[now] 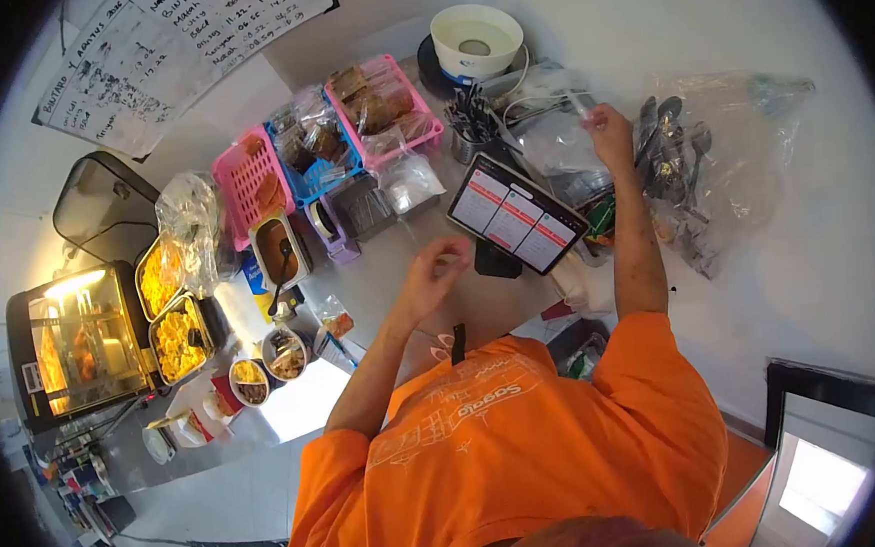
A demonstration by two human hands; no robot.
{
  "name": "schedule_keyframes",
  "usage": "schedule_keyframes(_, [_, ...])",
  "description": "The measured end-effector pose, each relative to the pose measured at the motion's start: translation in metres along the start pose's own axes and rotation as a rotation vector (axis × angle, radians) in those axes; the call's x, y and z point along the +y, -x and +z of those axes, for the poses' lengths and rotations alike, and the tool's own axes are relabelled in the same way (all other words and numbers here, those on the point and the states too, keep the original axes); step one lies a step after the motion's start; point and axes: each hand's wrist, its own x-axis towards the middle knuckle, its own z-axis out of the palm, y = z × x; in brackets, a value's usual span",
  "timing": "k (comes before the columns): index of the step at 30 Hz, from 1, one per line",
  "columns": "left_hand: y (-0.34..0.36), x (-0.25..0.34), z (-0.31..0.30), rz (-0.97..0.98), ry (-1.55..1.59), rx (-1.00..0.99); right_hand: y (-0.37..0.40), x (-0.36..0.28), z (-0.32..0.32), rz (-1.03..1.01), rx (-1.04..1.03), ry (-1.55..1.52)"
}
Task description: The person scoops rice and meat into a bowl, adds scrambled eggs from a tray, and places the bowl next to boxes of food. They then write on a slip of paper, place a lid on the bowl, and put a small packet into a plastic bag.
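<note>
My left hand (438, 276) hovers over the steel counter beside the lower left corner of a tablet (517, 213). Its fingers are loosely bent and apart, with nothing in them. The tablet leans on a black stand and shows white panels with red bands. Farther out, my right hand (608, 135) is pinched on a small piece of clear plastic (578, 104); its exact kind is hard to make out. Below that hand lie clear plastic bags (555, 146). Next to it, to the right, black spoons (664, 124) hang or lie in clear plastic.
Behind the tablet stand a cup of dark cutlery (469, 136) and a white round bowl-shaped appliance (477, 42). Pink (248, 175) and blue (296, 177) baskets, a tape dispenser (330, 228), a sauce tray (281, 248), yellow food trays (179, 339) and a lit display warmer (81, 340) are on the left.
</note>
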Motion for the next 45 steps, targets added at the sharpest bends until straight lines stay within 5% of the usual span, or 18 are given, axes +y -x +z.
schedule_keyframes(5, [-0.048,0.011,0.019,0.011,0.038,-0.195,0.0,0.004,-0.014,0.101,0.09,-0.281])
schedule_keyframes(10, [-0.127,0.034,0.043,0.14,0.228,-0.16,0.026,-0.034,-0.024,-0.06,0.106,-0.519])
schedule_keyframes(13, [-0.181,0.046,0.071,0.264,0.036,-0.021,0.036,-0.036,-0.02,-0.134,0.148,-0.238])
schedule_keyframes(15, [-0.21,0.048,0.097,0.276,0.013,-0.005,0.037,-0.03,-0.014,-0.136,0.143,-0.334])
schedule_keyframes(18, [-0.239,0.046,0.13,-0.182,0.574,-0.266,0.036,-0.017,-0.002,-0.182,0.134,-0.304])
schedule_keyframes(22, [-0.305,-0.004,0.167,-0.147,0.884,-0.282,0.034,0.008,0.021,-0.134,0.14,-0.272])
schedule_keyframes(26, [-0.33,0.035,0.166,-0.015,0.494,-0.496,0.028,0.01,0.019,-0.16,0.177,-0.189])
schedule_keyframes(30, [-0.377,0.053,0.157,-0.217,0.067,-0.44,0.018,0.009,0.022,-0.039,0.296,-0.129])
schedule_keyframes(32, [-0.368,0.104,0.137,-0.437,0.286,-0.335,0.021,0.017,0.023,-0.027,-0.001,0.113])
schedule_keyframes(35, [-0.389,0.095,0.119,-0.485,0.202,-0.197,0.033,0.047,0.043,-0.063,-0.292,0.47])
schedule_keyframes(38, [-0.376,0.081,0.086,-0.092,0.664,-0.291,0.029,0.058,0.06,-0.003,-0.367,0.694])
schedule_keyframes(39, [-0.357,0.091,0.077,-0.104,0.74,-0.302,0.023,0.057,0.063,0.03,-0.367,0.749])
schedule_keyframes(42, [-0.267,0.129,0.04,-0.1,0.907,-0.329,0.017,0.019,0.046,0.116,0.022,0.056])
schedule_keyframes(45, [-0.194,0.11,0.015,0.007,0.773,-0.309,0.035,-0.088,-0.007,0.107,-0.059,-0.529])
